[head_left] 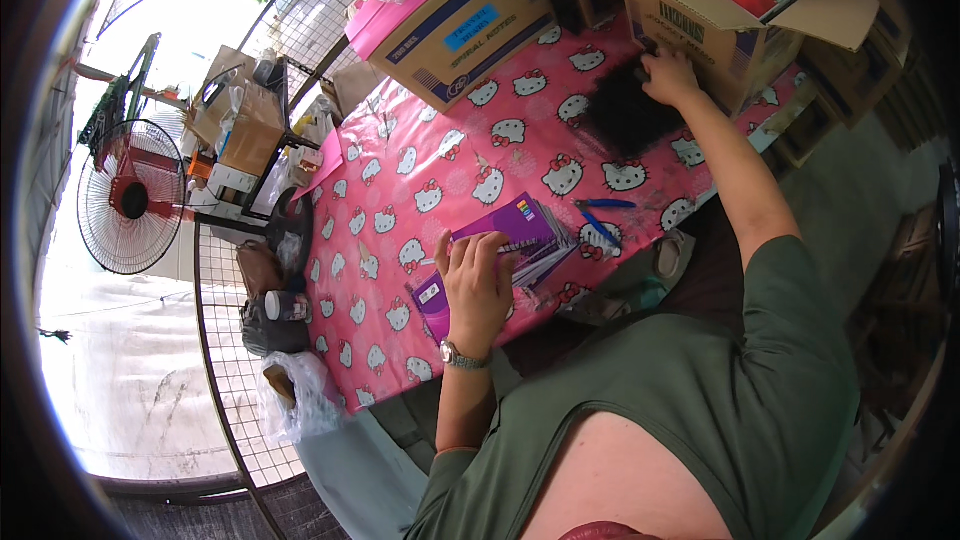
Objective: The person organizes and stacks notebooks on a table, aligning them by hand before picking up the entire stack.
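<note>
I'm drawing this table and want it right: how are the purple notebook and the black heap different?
The purple notebook has a bright cover; the black heap is dark all over. The notebook has straight edges, while the heap looks fuzzy-edged. The left hand is over the notebook; the right hand is at the heap's edge. Both lie on the pink tablecloth.

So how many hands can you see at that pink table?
2: the left hand over the purple spiral notebooks, and the right hand at the black fuzzy heap, beside the open cardboard box. No others show.
</note>
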A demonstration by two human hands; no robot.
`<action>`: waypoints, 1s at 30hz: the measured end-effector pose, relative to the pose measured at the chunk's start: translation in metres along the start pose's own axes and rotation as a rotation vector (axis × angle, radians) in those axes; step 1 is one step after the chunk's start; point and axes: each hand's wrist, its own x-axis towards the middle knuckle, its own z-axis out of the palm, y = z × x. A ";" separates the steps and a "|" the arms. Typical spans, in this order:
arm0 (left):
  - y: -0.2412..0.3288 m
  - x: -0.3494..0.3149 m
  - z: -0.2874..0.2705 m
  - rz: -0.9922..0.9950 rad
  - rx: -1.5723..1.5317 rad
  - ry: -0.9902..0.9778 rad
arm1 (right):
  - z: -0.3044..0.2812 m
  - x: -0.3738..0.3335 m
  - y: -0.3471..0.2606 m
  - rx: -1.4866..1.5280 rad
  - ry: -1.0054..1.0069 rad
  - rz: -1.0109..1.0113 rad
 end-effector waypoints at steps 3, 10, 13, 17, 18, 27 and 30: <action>-0.003 -0.003 -0.001 -0.027 0.021 -0.048 | -0.064 -0.033 -0.075 0.181 0.112 -0.285; -0.009 -0.010 -0.002 -0.212 0.027 0.092 | -0.119 -0.105 -0.190 0.965 -1.004 -1.128; -0.009 -0.008 0.000 -0.195 0.025 0.092 | -0.114 -0.099 -0.189 1.201 -1.180 -0.955; -0.006 -0.006 0.001 -0.196 0.000 0.100 | -0.117 -0.097 -0.192 0.708 -0.773 -1.114; -0.006 -0.002 0.002 -0.199 -0.017 0.116 | -0.117 -0.096 -0.190 1.004 -0.973 -1.081; -0.002 0.007 0.002 -0.168 -0.056 0.110 | -0.121 -0.095 -0.189 1.493 -1.430 -0.874; -0.003 0.008 0.003 -0.170 -0.070 0.120 | -0.124 -0.092 -0.195 1.120 -1.184 -0.937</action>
